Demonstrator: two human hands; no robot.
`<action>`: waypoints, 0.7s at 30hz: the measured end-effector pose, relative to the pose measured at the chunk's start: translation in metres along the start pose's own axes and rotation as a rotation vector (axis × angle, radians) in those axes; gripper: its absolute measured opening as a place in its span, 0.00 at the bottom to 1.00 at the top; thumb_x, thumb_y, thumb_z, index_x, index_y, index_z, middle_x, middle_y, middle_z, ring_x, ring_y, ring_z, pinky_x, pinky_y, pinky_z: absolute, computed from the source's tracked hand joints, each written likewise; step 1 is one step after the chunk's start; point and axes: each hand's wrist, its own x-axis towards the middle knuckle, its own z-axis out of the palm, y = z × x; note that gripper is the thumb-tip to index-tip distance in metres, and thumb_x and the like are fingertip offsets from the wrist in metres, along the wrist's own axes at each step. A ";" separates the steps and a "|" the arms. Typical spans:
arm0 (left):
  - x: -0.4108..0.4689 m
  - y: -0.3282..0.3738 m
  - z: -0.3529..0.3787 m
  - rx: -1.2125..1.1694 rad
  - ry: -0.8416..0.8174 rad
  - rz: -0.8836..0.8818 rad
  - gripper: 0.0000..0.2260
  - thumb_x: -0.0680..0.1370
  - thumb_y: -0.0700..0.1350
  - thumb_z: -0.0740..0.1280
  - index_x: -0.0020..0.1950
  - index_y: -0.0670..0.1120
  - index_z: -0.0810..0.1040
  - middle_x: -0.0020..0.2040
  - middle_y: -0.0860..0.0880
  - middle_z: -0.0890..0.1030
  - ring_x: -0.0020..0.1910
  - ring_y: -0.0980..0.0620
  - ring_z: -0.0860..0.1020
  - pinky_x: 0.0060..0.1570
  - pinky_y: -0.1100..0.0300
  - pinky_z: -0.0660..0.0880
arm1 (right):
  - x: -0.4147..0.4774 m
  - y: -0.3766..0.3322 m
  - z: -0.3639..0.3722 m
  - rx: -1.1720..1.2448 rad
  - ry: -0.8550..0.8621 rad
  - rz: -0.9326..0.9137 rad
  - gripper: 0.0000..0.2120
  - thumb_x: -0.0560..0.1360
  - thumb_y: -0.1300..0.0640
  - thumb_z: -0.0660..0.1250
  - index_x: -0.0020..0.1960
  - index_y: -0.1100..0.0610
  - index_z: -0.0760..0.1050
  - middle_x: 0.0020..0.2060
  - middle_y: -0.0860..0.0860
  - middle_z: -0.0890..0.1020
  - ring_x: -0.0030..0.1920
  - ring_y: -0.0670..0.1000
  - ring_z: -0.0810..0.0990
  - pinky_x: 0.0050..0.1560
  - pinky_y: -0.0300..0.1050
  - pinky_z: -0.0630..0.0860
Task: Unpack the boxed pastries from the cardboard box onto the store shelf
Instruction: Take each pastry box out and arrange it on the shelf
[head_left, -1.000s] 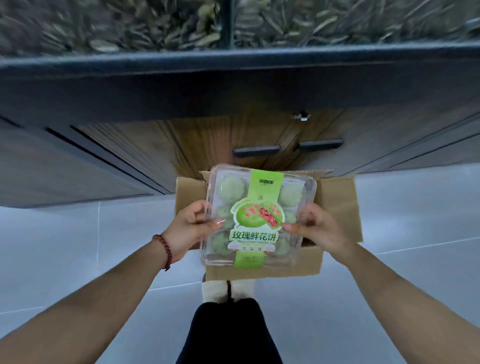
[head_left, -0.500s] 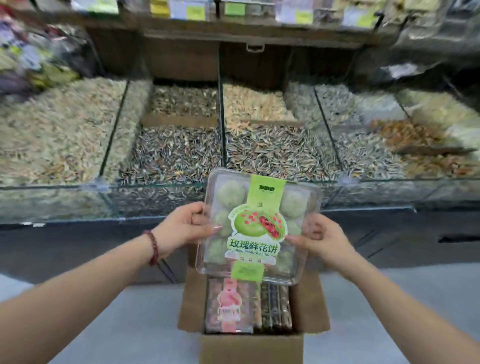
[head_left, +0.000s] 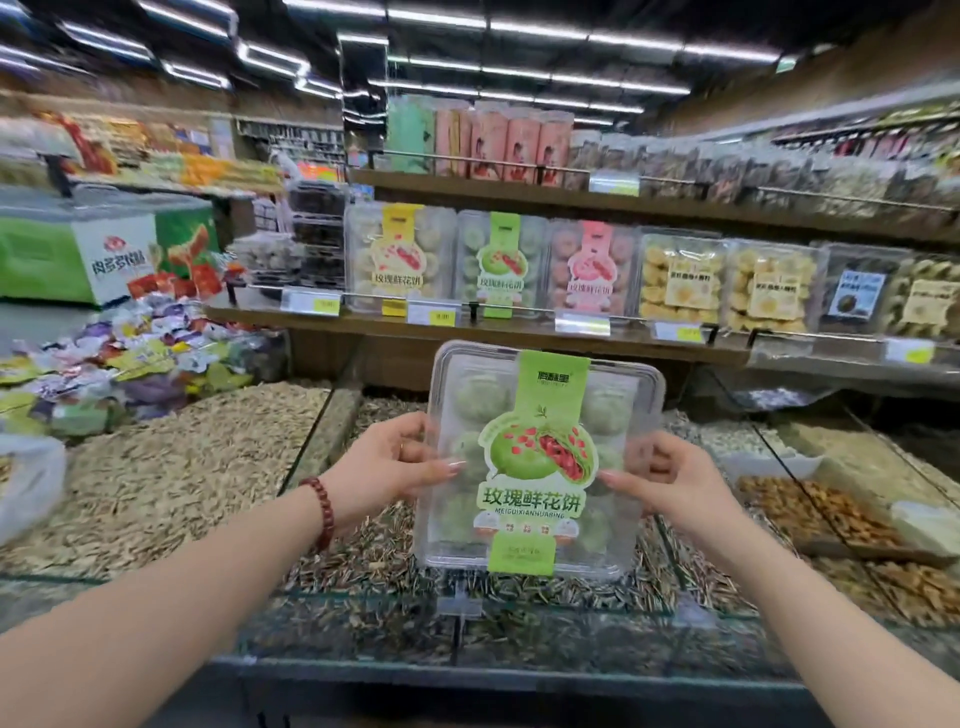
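**Q:** What was being held, and how?

**A:** A clear plastic clamshell of green rose-flower pastries (head_left: 540, 462), with a green label down its middle, was upright in mid-air with its front towards the camera. The left hand (head_left: 387, 462) grasped its left edge and the right hand (head_left: 670, 478) its right edge. Each thumb lay across the front, so both hands were closed on the pack and neither was free.

**Q:** Where was it in the store?

**A:** It hung above the near bulk bins of sunflower seeds (head_left: 363, 561), well apart from the wooden shelf (head_left: 322, 318) that ran across the far side, higher up. The cardboard box was out of view.

**Q:** Which step did that suggest?

**A:** It looked like the carry. The pack was out of the carton and raised towards the display, but not yet set down.

**Q:** What did the next move call for?

**A:** On that shelf, clamshells stood upright behind a front rail (head_left: 519, 310). A yellow-labelled pack (head_left: 400, 260) was on the left, a green-labelled pack (head_left: 501, 265) next to it, and a pink-labelled pack (head_left: 592, 270) to the right. The green one matched the pack in the hands. The move probably called for a reach far and upward over the bins. The pack's lower edge would need to clear the rail, and the pack would go in upright with the green ones. Whether there was room there could not be told, because the far shelves were blurred.
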 end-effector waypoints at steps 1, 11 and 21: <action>0.004 0.003 -0.002 0.013 0.005 0.009 0.26 0.57 0.52 0.79 0.49 0.44 0.77 0.48 0.40 0.85 0.45 0.46 0.84 0.37 0.59 0.81 | 0.005 -0.003 0.000 0.006 0.001 -0.008 0.12 0.65 0.63 0.76 0.46 0.59 0.77 0.38 0.49 0.85 0.36 0.42 0.84 0.33 0.32 0.77; 0.069 0.021 -0.029 0.072 0.041 0.061 0.18 0.61 0.53 0.77 0.46 0.48 0.79 0.47 0.39 0.84 0.43 0.42 0.82 0.44 0.50 0.74 | 0.070 -0.019 0.004 -0.043 0.135 -0.043 0.17 0.66 0.60 0.77 0.49 0.65 0.75 0.45 0.63 0.83 0.42 0.55 0.83 0.34 0.40 0.80; 0.187 0.074 -0.072 0.390 0.300 0.239 0.09 0.70 0.47 0.74 0.44 0.48 0.77 0.43 0.45 0.81 0.43 0.48 0.79 0.49 0.51 0.79 | 0.192 -0.062 0.009 -0.092 0.270 -0.132 0.22 0.68 0.53 0.76 0.58 0.57 0.73 0.51 0.57 0.81 0.52 0.56 0.81 0.55 0.57 0.79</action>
